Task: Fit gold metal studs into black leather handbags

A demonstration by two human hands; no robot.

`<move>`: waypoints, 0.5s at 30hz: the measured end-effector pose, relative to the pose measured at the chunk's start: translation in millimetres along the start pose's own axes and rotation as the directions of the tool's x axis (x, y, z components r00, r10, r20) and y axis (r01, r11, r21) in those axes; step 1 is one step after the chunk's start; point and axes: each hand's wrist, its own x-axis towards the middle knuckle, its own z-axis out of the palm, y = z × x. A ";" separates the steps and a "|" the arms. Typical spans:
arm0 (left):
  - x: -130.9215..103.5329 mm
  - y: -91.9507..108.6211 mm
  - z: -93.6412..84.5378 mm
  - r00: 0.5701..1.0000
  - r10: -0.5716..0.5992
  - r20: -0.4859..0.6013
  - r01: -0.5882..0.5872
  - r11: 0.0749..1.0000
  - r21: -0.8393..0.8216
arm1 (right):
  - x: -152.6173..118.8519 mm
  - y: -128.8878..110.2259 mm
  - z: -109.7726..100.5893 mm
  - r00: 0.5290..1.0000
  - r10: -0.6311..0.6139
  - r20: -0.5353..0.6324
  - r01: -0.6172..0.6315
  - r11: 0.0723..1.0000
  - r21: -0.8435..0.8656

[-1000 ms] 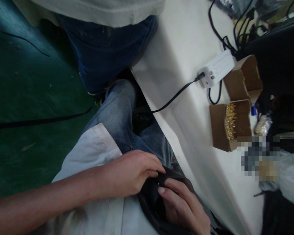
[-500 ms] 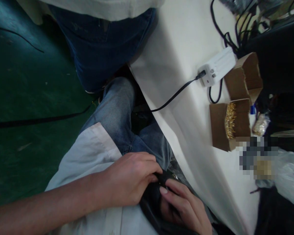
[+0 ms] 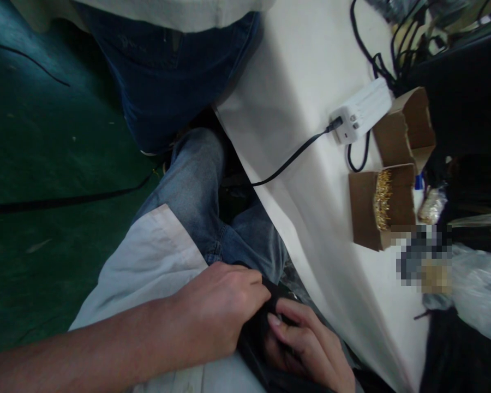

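A piece of black cloth lies bunched over my lap at the bottom middle, between my two hands. My left hand comes in from the left, back of the hand up, its fingers curled closed on the cloth's upper edge. Just to the right, my right hand pinches the same cloth with thumb and fingers. The fingertips of my left hand are hidden, and I cannot make out anything small between the hands.
To the right is a white-covered table. On it are a white power bank with a black cable, an open cardboard box of gold pins, and a clear plastic bag. Another person in jeans is close ahead.
My left hand has shifted slightly down and turned so its fingers are tucked further into the black cloth. My right hand keeps nearly the same place and pinch.
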 end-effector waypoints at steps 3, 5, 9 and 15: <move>-1.2 3.9 -0.1 1.000 -0.004 0.028 0.004 1.000 -0.004 | 9.8 -6.0 6.3 0.988 -0.061 -0.139 0.059 0.998 -0.020; -2.9 4.0 -0.4 1.000 -0.010 0.022 0.011 0.999 -0.040 | 13.6 -7.6 9.0 0.986 -0.057 -0.157 0.053 0.998 -0.028; -8.2 -0.5 -0.2 0.998 -0.014 -0.058 0.003 0.982 -0.187 | 18.9 -7.6 8.4 0.993 -0.053 -0.104 0.054 0.999 0.008; -14.0 -2.1 -0.2 0.995 -0.044 -0.094 0.015 0.958 -0.287 | 21.3 -6.0 -0.1 0.995 -0.093 -0.042 0.096 0.993 0.064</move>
